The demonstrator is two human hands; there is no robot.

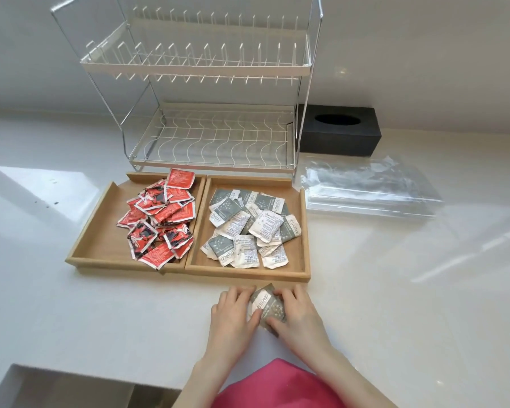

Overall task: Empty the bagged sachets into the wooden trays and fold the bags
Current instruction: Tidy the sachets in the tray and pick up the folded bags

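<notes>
Two wooden trays stand side by side on the white counter. The left tray (100, 231) holds a heap of red sachets (161, 219). The right tray (302, 231) holds several grey and white sachets (251, 228). In front of the right tray, my left hand (233, 313) and my right hand (295, 313) press on a small bundle of grey sachets in a clear bag (267, 304) that lies on the counter between them. Fingers cover most of the bundle.
A stack of clear plastic bags (371, 189) lies to the right of the trays. A two-tier wire dish rack (206, 113) stands behind them, with a black tissue box (339, 129) at its right. The counter edge and a pink garment (277, 387) are at the bottom.
</notes>
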